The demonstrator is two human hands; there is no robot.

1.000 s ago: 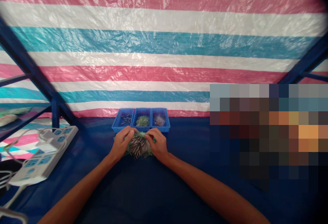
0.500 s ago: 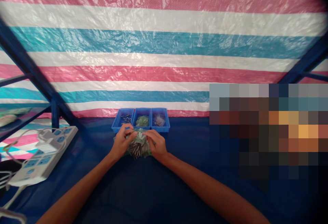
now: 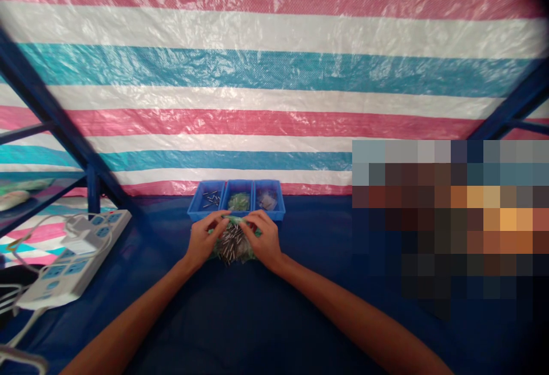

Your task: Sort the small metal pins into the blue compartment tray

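Note:
In the head view both hands meet over a pile of small metal pins (image 3: 230,244) on the dark blue tabletop. My left hand (image 3: 206,238) pinches one side of a thin greenish see-through plastic piece (image 3: 234,218), perhaps a small bag. My right hand (image 3: 262,240) grips its other side, thumb and fingers closed. More clear and greenish plastic lies around the pins, partly hidden under the hands. Just behind stand three joined blue bins: the left bin (image 3: 194,210) has a few metal pins, the middle bin (image 3: 239,183) green pieces, the right bin (image 3: 280,203) pale clear pieces.
A white power strip (image 3: 81,275) with plugs and cables lies on the left. A striped plastic sheet (image 3: 274,72) rises behind the table, between dark blue frame bars (image 3: 64,112). The right side is pixelated; what is there cannot be made out.
Both hands have shifted slightly, and the plastic piece between them now looks like a narrow stretched edge. More of the metal pins shows beneath it.

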